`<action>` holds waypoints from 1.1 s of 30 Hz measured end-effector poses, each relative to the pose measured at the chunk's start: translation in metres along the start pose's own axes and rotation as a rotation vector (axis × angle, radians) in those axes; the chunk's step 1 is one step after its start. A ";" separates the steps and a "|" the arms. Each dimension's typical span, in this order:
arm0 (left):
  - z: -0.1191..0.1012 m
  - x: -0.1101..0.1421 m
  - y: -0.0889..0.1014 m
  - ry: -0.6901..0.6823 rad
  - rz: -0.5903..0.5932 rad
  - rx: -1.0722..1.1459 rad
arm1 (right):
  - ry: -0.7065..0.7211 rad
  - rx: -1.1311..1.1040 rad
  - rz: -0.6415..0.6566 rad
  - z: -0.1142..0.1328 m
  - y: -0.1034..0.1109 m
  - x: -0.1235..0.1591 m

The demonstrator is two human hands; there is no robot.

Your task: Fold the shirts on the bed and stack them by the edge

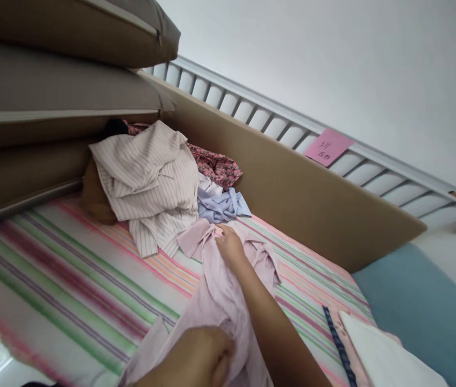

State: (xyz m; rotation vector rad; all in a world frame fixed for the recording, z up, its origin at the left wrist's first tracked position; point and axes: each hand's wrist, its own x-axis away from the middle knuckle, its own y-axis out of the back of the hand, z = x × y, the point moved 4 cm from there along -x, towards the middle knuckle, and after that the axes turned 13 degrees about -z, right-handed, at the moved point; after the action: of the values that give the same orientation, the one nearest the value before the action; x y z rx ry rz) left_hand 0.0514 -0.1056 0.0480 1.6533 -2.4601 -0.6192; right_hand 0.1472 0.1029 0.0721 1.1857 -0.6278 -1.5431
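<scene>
Pinching pink shirt [218,290] near collar [193,239] with right hand [230,246], fingertips closed on fabric. Holding left hand [207,353] low over same shirt, with fingers curled in; can't tell if around cloth. Re pink shirt: lies on striped sheet [91,285], with collar just beside pinstriped shirt [151,177] and blue garment [222,205]. Behind those, floral cloth [218,165] near tan board [292,191]. At lower right, folded white cloth [385,355] near teal fabric [421,301].

Shirt [215,287] on sheet [78,279]; clothes pile [151,177] behind, garment stack [385,352] right.
</scene>
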 end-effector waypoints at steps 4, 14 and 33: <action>0.005 0.002 0.060 0.178 -0.220 -0.157 | 0.072 -0.021 0.110 0.039 -0.037 0.011; 0.028 0.019 0.115 0.271 -0.148 -0.294 | -0.273 -0.270 -0.107 0.025 -0.022 -0.012; -0.009 0.061 0.053 0.024 -0.015 -0.606 | -0.441 -1.245 -0.709 0.024 0.244 0.009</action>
State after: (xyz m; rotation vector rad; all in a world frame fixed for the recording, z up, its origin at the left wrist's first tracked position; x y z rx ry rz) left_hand -0.0154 -0.1466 0.0694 1.4117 -1.9547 -1.1887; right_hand 0.2257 0.0123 0.2858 0.0573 0.5759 -2.2417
